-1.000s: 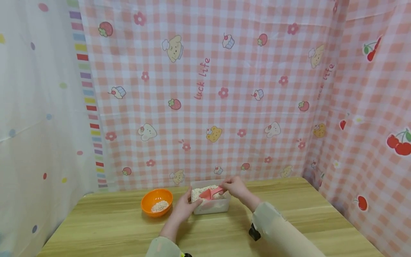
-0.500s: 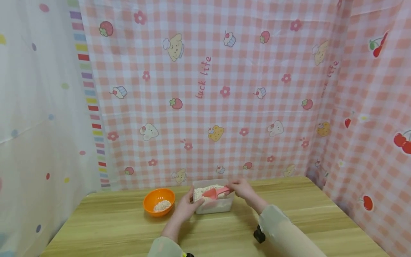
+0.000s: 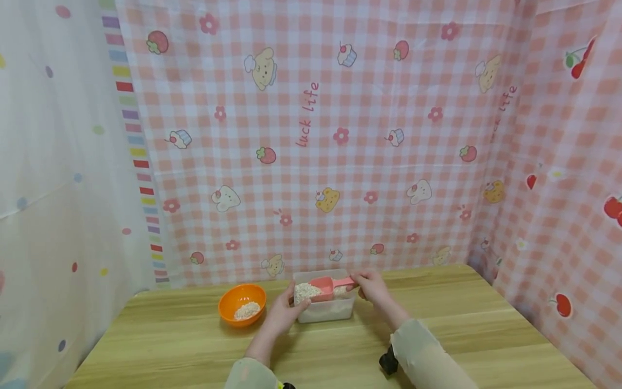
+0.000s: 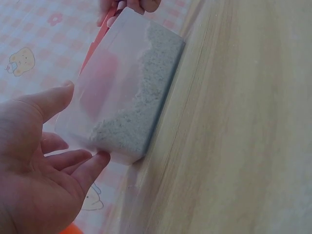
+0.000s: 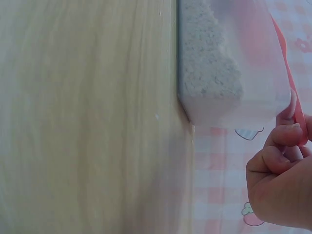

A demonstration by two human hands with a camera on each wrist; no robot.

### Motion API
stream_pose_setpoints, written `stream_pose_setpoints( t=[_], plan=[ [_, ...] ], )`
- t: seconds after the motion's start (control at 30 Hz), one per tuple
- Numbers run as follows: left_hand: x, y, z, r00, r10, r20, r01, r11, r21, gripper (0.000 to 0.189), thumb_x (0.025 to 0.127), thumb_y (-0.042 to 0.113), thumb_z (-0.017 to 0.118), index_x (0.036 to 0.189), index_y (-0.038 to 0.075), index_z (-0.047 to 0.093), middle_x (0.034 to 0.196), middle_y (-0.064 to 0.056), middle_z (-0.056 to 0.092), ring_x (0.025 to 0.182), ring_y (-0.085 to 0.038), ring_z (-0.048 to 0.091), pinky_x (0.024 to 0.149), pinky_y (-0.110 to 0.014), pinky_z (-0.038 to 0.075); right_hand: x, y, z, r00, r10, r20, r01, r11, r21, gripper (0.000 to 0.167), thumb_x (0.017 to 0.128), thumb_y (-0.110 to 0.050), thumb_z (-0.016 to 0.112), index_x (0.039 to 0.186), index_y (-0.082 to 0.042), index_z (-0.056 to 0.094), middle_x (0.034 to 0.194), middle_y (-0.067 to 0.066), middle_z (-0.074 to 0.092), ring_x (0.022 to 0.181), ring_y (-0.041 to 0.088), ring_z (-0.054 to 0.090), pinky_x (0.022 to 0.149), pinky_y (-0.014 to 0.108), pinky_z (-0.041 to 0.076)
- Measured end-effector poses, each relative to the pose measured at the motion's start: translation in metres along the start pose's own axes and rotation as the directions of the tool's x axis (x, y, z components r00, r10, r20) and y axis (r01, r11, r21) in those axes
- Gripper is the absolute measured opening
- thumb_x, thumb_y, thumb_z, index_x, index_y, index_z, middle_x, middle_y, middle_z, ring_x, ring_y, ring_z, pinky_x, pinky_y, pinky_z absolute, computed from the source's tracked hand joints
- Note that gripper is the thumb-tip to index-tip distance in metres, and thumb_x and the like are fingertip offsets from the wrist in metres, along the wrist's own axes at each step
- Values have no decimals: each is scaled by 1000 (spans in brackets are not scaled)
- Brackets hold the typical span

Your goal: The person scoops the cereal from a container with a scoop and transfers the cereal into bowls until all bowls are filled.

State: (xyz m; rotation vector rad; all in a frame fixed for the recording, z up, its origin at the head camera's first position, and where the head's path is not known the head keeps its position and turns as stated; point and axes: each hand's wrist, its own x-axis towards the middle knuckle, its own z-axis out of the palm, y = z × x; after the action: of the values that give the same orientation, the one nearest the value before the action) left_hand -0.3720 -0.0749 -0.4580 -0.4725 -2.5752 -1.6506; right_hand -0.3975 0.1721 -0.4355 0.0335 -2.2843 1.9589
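Note:
A translucent plastic container of pale flakes, resembling oats, stands on the table near the checked cloth. My left hand holds its left end, the thumb by the front rim and fingertips against the end wall, as the left wrist view shows. Between the thumb and fingers of my right hand is the handle of a pink scoop. The scoop's bowl lies within the container, over the flakes; its contents cannot be made out. Through the wall, the flakes slope unevenly and the scoop shows as a pink blur.
Left of the container, an orange bowl has a small heap of pale flakes in it. Pink checked cloth hangs close behind the wooden table. White dotted cloth hangs at the left.
My right hand has drawn the scoop rightward and lifted it from the flakes, levelling its bowl. The left hand stays at the container's end. The head view has shifted slightly.

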Motion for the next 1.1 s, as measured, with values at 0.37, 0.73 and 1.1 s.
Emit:
stream_pose_setpoints(
  t=[0.37, 0.73, 1.1],
  plan=[
    [-3, 4, 1, 1000, -9, 8, 9, 1000, -28, 77, 94, 24, 65, 149, -9, 22, 148, -31, 32, 130, -43, 43, 103, -50, 39, 1, 10, 4, 997, 33, -66, -24, 991, 128, 27, 98, -8, 53, 108, 15, 63, 65, 3, 65, 44, 3, 37, 42, 14, 29],
    [-1, 3, -1, 1000, -24, 6, 24, 999, -45, 78, 94, 24, 66, 150, -7, 22, 148, -29, 34, 130, -41, 43, 103, -50, 39, 4, 10, 4, 995, 87, -45, -77, 978, 191, 27, 100, -11, 51, 110, 11, 63, 64, -2, 63, 44, 3, 38, 41, 14, 31],
    [-3, 3, -2, 1000, -29, 6, 29, 999, -29, 77, 94, 24, 65, 150, -6, 22, 147, -30, 35, 130, -42, 42, 104, -51, 38, 0, 10, 8, 993, 87, -77, -67, 970, 234, 31, 99, -10, 53, 114, 16, 59, 65, -1, 64, 45, 3, 38, 43, 14, 32]
  ],
)
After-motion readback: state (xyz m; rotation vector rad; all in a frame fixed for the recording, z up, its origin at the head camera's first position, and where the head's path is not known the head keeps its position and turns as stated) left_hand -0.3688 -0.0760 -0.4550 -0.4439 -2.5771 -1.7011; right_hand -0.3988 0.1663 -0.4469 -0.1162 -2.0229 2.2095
